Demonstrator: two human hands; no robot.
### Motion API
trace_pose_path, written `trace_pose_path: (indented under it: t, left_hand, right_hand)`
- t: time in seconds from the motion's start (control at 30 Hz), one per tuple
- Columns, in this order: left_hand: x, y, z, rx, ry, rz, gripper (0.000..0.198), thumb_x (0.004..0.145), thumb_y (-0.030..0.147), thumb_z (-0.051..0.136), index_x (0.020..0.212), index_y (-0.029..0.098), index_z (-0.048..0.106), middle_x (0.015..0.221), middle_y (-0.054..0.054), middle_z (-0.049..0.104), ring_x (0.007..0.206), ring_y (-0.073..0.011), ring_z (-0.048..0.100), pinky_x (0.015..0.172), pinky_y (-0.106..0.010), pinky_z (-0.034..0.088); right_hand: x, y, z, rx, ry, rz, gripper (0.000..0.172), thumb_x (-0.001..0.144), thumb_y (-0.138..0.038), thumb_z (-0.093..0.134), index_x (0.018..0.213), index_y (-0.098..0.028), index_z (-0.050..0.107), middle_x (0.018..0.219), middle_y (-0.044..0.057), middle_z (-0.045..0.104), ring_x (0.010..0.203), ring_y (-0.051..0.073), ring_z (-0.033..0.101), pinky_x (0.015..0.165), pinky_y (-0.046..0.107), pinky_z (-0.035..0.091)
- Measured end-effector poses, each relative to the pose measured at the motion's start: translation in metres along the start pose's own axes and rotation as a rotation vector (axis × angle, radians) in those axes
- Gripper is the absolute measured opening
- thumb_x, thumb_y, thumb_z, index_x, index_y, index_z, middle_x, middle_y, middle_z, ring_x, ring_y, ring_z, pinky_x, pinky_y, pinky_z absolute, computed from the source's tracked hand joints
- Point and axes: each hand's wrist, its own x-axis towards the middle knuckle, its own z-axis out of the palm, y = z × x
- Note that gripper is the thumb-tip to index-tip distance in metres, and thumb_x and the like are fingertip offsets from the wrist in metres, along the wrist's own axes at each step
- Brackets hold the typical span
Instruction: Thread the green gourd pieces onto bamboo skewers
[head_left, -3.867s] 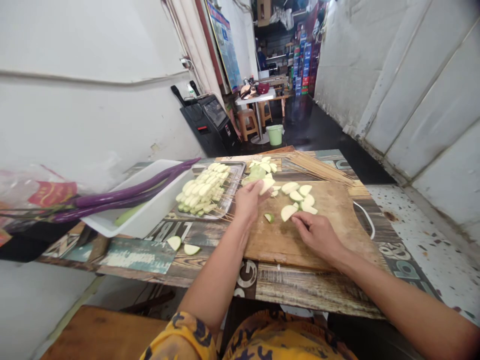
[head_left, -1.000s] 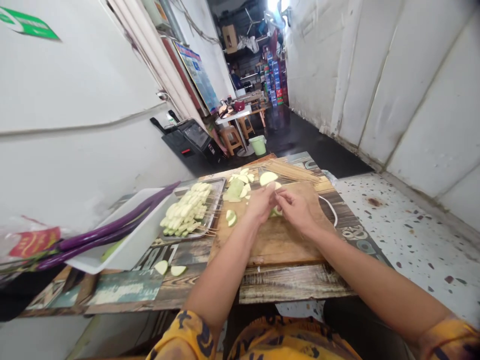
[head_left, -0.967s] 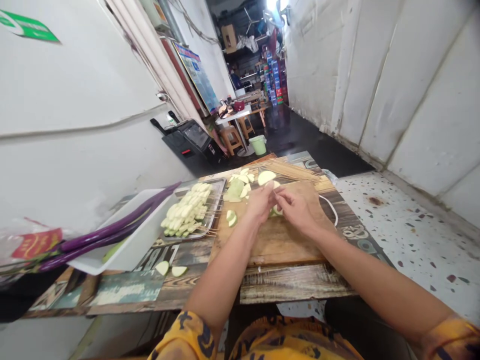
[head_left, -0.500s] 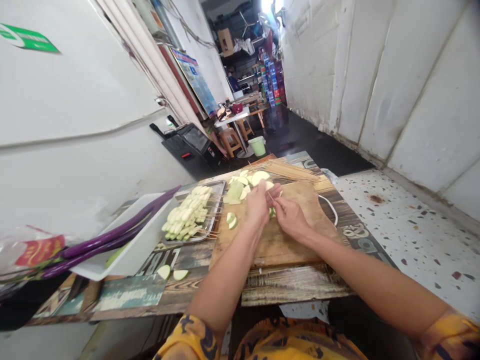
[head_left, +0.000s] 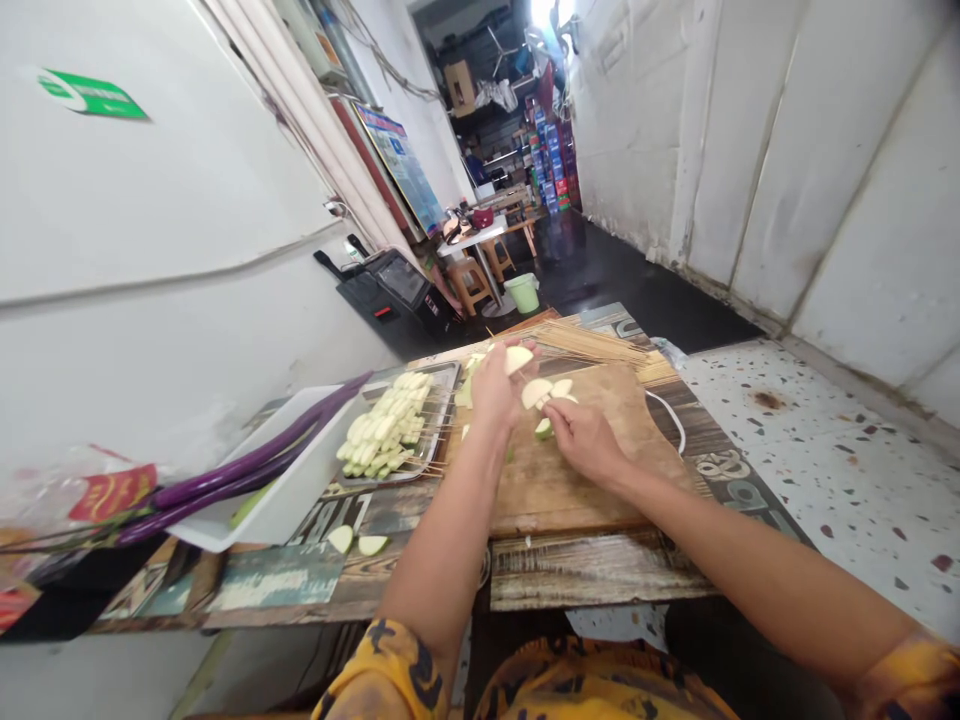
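Observation:
Above the far part of the wooden cutting board [head_left: 600, 480], my left hand [head_left: 496, 390] is closed on a pale half-round vegetable slice [head_left: 517, 359]. My right hand [head_left: 589, 438] pinches the end of a thin bamboo skewer, mostly hidden now, right beside several pale slices [head_left: 537, 392]. I cannot tell which of these slices are on the skewer. A green-skinned piece [head_left: 544, 429] lies on the board by my right fingertips. Left of the board, a metal tray [head_left: 442, 420] bears stacked skewers of pale slices [head_left: 386, 425].
Bare bamboo skewers [head_left: 592, 342] lie beyond the board. To the left, a white bin [head_left: 281, 500] holds long purple eggplants [head_left: 247, 475]. Two cut pieces [head_left: 372, 545] rest on the table near its front edge. A white cable [head_left: 673, 415] loops at the board's right.
My hands have moved apart. My left hand has shifted left and now has a slice in its fingers. Pale slices now show by my right fingertips. The view has swung slightly left.

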Motion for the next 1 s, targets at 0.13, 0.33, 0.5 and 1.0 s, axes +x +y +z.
trace_pose_path:
  t: [0.13,0.33,0.5,1.0]
  left_hand:
    - [-0.003,-0.009,0.002,0.043,0.0,0.044,0.028,0.086,0.03,0.04,0.099,0.012,0.057,0.092,-0.01,0.067,0.083,-0.0155,0.065,0.077,-0.028,0.049]
    - [-0.008,-0.019,0.008,0.096,-0.09,0.032,0.04,0.088,0.04,0.032,0.104,0.012,0.056,0.1,-0.012,0.066,0.09,-0.0176,0.063,0.08,-0.029,0.047]
    - [0.021,-0.015,-0.021,0.608,-0.206,0.189,0.032,0.078,0.038,0.052,0.1,0.017,0.061,0.107,-0.01,0.064,0.099,-0.021,0.06,0.09,-0.033,0.041]
    - [0.033,-0.02,-0.032,1.52,-0.369,0.251,0.011,0.061,0.025,0.059,0.069,0.02,0.065,0.084,-0.009,0.069,0.089,-0.0254,0.06,0.079,-0.03,0.041]
  right_hand:
    - [0.0,0.001,0.001,0.011,-0.003,0.003,0.024,0.086,-0.02,0.039,0.067,-0.018,0.056,0.059,0.001,0.056,0.053,0.013,0.048,0.054,0.024,0.029]
    - [0.008,0.002,-0.012,0.046,0.074,0.033,0.026,0.085,-0.023,0.04,0.068,-0.018,0.059,0.061,0.002,0.059,0.055,0.014,0.05,0.054,0.024,0.031]
    - [0.023,0.02,-0.025,0.059,0.309,0.205,0.026,0.084,-0.025,0.04,0.078,-0.017,0.064,0.069,0.005,0.065,0.064,0.017,0.056,0.06,0.026,0.037]
    - [0.02,0.02,-0.027,-0.025,0.199,0.341,0.026,0.085,-0.018,0.039,0.071,-0.017,0.061,0.073,0.005,0.066,0.066,0.013,0.053,0.06,0.023,0.036]
